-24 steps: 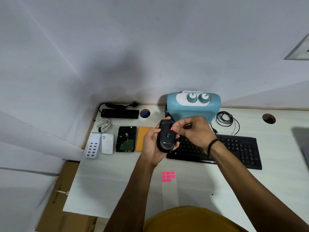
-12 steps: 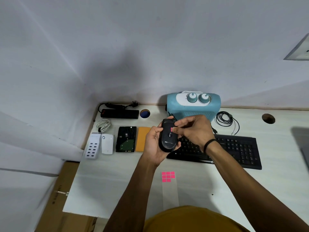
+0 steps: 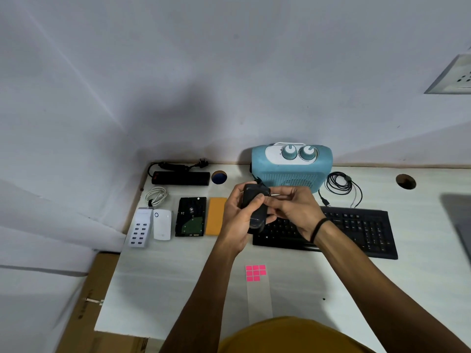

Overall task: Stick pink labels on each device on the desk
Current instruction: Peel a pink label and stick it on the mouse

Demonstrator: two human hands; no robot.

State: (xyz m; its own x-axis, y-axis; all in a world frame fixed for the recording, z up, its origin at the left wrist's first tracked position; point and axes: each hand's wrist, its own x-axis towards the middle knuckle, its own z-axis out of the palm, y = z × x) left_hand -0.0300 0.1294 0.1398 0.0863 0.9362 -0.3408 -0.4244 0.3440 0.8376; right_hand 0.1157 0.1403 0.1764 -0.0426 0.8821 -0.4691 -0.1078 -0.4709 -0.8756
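My left hand [image 3: 235, 220] grips a black computer mouse [image 3: 256, 212] held up over the desk, thumb lying across its top. My right hand [image 3: 293, 210] curls its fingers against the mouse's right side; the pink label seen earlier is hidden under the thumbs. A label strip [image 3: 258, 294] with several pink labels [image 3: 255, 272] at its far end lies on the white desk [image 3: 178, 276] in front of me. Behind the hands stand a black keyboard [image 3: 356, 231] and a blue heater [image 3: 291, 165].
Left of my hands lie an orange pad [image 3: 216, 216], a bare hard drive [image 3: 191, 216], a white adapter [image 3: 162, 224] and a white USB hub [image 3: 140, 229]. A black power strip [image 3: 181, 178], white cable [image 3: 156, 196] and black cable [image 3: 340, 183] sit at the back. A cardboard box [image 3: 84, 307] stands below left.
The mouse has turned more edge-on in my left hand. My left thumb has come over its top and my right fingers have closed in, so the pink label no longer shows.
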